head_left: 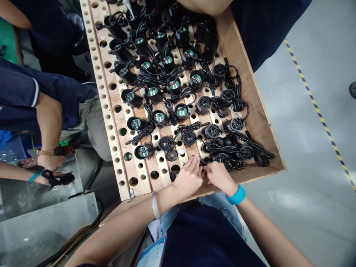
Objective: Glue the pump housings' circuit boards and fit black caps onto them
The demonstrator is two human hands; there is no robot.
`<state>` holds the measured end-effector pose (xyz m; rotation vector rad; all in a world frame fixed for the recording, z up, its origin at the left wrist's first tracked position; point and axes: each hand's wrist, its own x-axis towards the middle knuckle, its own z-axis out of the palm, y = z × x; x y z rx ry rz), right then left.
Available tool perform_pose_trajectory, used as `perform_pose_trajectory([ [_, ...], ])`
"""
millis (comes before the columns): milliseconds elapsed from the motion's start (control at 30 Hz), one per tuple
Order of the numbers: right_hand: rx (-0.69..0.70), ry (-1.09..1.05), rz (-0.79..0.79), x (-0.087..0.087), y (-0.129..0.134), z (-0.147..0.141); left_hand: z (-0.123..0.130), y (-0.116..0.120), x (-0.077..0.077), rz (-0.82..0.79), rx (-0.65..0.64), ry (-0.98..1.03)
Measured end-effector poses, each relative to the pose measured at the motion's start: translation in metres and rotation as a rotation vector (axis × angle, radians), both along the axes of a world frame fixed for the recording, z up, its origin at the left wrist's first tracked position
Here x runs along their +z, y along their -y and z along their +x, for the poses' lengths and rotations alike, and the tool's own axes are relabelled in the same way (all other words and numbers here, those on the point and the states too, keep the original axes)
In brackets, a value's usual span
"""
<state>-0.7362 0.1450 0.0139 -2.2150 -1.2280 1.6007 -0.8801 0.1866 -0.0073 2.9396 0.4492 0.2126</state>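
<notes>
My left hand (pixel 190 174) and my right hand (pixel 219 176) meet at the near edge of a wooden tray (pixel 267 122). Both have their fingers closed around a black cable (pixel 202 162), of which only a short dark stretch shows between the fingertips. Beside my left hand a black round housing (pixel 174 174) sits partly hidden in the tray. Just beyond it lies a black disc with a centre hole (pixel 171 155). A black slotted round cap (pixel 221 158) is close beyond my right hand, among coiled cables.
Rows of open black housings with green circuit boards (pixel 160 117) fill the tray's far part. A light wooden strip with holes (pixel 112 138) runs along its left. Another person's forearm (pixel 205 4) reaches over the far end; other people work at left. Striped floor tape (pixel 319 107) runs at right.
</notes>
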Motion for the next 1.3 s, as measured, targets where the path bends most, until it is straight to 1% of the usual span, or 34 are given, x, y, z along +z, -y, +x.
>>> perform_pose_trajectory([
  [33,-0.037,-0.027,-0.015,-0.001,0.001,-0.001,-0.002,-0.001,0.000,-0.063,0.029,0.017],
  [100,-0.112,-0.094,-0.044,-0.003,0.002,-0.002,-0.006,-0.003,0.001,-0.241,0.114,0.061],
  [167,-0.178,-0.161,-0.071,-0.004,0.003,-0.004,-0.011,-0.005,0.002,-0.449,0.253,0.148],
  [233,-0.225,-0.212,-0.091,-0.006,0.004,-0.005,-0.015,-0.005,0.001,-0.629,0.421,0.216],
  [300,-0.256,-0.239,-0.104,-0.007,0.005,-0.006,-0.017,-0.005,-0.003,-0.727,0.549,0.205],
  [333,-0.266,-0.247,-0.109,-0.008,0.005,-0.006,-0.016,-0.005,-0.006,-0.752,0.578,0.183],
  [500,-0.283,-0.260,-0.132,-0.011,0.005,-0.005,-0.004,-0.009,-0.018,-0.839,0.585,0.185],
  [667,-0.279,-0.247,-0.136,-0.009,0.003,-0.005,0.004,-0.009,-0.022,-0.899,0.641,0.196],
  [767,-0.274,-0.254,-0.136,-0.009,0.002,-0.005,0.006,-0.008,-0.021,-0.932,0.666,0.193],
  [833,-0.274,-0.270,-0.139,-0.010,0.001,-0.005,0.006,-0.008,-0.020,-0.986,0.676,0.184],
  [1000,-0.275,-0.344,-0.121,-0.015,0.005,-0.003,0.008,-0.008,-0.015,-1.260,0.763,0.160],
  [1067,-0.259,-0.390,-0.099,-0.016,0.006,-0.002,0.008,-0.008,-0.013,-1.332,0.790,0.162],
  [1167,-0.228,-0.415,-0.071,-0.016,0.007,0.001,0.008,-0.009,-0.012,-1.388,0.790,0.174],
  [1300,-0.237,-0.337,-0.093,-0.016,0.006,0.000,0.006,-0.011,-0.012,-1.430,0.770,0.175],
])
